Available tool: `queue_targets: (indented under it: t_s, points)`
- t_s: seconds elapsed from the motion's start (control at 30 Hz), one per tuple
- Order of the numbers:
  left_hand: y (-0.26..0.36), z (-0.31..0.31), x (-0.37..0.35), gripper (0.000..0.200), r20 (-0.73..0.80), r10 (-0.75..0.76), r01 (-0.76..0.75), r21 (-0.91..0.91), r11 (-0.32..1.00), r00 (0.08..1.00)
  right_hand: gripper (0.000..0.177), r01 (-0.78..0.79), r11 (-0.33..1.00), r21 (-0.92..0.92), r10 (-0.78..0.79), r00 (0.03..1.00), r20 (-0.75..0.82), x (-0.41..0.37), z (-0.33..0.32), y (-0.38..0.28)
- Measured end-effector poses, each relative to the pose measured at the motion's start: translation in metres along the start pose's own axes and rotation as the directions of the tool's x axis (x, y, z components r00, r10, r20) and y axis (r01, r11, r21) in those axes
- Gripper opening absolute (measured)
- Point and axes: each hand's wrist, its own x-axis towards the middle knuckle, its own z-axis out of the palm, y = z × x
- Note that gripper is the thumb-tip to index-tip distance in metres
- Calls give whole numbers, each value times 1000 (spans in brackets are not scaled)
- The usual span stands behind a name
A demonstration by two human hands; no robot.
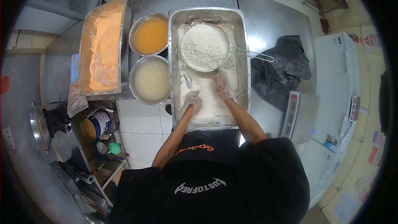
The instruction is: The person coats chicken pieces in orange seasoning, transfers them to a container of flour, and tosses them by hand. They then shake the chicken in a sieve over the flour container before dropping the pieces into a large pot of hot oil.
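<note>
A deep metal tray (247, 58) holds a layer of white flour (207, 110). A round sieve (229, 49) heaped with flour rests in its far half, its wire handle (259, 55) reaching over the right rim. My left hand (193, 101), in a thin clear glove, is low in the flour at the tray's near left; its fingers are dusted and partly hidden. My right hand (223, 86), also floury and slightly blurred, has its fingers stretched forward just below the sieve's near edge. Pinkish pieces (201, 22) show at the tray's far end, partly covered by flour.
Left of the tray stand a bowl of orange liquid (151, 36) and a bowl of pale liquid (151, 80). Beyond them is a tray of orange mixture (105, 45). A black plastic bag (282, 64) and a scale (299, 114) lie to the right, near a white freezer (336, 79).
</note>
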Motion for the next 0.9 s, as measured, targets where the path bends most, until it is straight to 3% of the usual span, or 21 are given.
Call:
queue_targets:
  t_s: [0.1,0.17,0.2,0.23,0.27,0.3,0.33,0.37,0.43,0.47,0.53,0.6,0.63,0.67,0.7,0.73,0.77,0.8,0.83,0.87,0.9]
  points:
    - [-41,51,7,40,-146,110,-86,162,983,983,26,44,999,32,-40,993,-112,8,21,-23]
    - [-100,129,35,38,-252,184,-101,308,946,950,28,-75,880,470,30,994,103,12,-33,-41]
    - [-101,118,44,42,-155,112,-81,193,978,981,30,-252,576,777,-12,949,316,15,-53,-47]
    - [-99,100,55,47,-51,48,-44,77,996,998,30,-251,580,775,-13,948,317,16,-55,-46]
    - [-92,83,61,52,61,-8,10,-41,999,998,30,-8,878,479,-139,953,271,11,-52,-43]
    - [-81,68,59,58,183,-49,78,-152,985,982,30,255,963,87,-269,921,280,2,-48,-41]
    - [-64,44,45,58,186,-51,81,-161,984,981,31,482,819,-312,-377,861,342,-8,-42,-38]
    - [-42,11,21,52,181,62,-17,-239,971,982,32,619,476,-625,-439,783,441,-17,-36,-34]
    - [-7,-27,-13,43,188,152,-186,174,967,970,32,559,725,-402,-484,829,280,-33,-26,-35]
    - [2,-49,-14,43,192,157,-191,172,967,969,32,537,804,-254,-501,843,196,-42,-20,-36]
    - [15,-83,-17,41,610,134,-119,-66,991,781,35,454,846,-278,-316,848,425,-61,-36,-29]
    - [8,-76,-27,39,592,170,-154,-78,985,788,39,375,870,-319,-108,778,619,-83,-56,-23]
    - [1,-72,-35,40,479,162,-43,-249,967,863,42,333,874,-354,2,725,689,-87,-61,-22]
    - [-7,-64,-37,40,358,127,39,-422,906,925,44,268,921,-284,-46,796,604,-90,-60,-25]
    - [-10,-53,-33,40,342,131,27,-421,907,931,46,220,956,-195,-93,855,510,-93,-59,-28]
    - [-9,-38,-29,42,307,101,91,-554,827,946,47,576,643,-505,14,650,760,-117,-14,-34]
    - [-14,-16,-29,43,294,80,125,-617,777,953,46,99,934,-343,231,566,791,-65,-44,-62]
    - [-19,6,-28,44,280,59,153,-676,721,958,46,-453,877,-163,352,372,859,-10,-85,-90]
    - [-25,31,-27,38,374,-6,322,-792,519,928,46,-446,880,-161,347,372,861,-20,-63,-84]
    - [-33,57,-27,35,473,-42,465,-841,276,880,44,-413,905,-104,326,516,792,-39,-27,-72]
    - [-49,83,-25,35,465,-43,457,-845,278,884,44,-370,928,-53,299,651,698,-51,-1,-62]
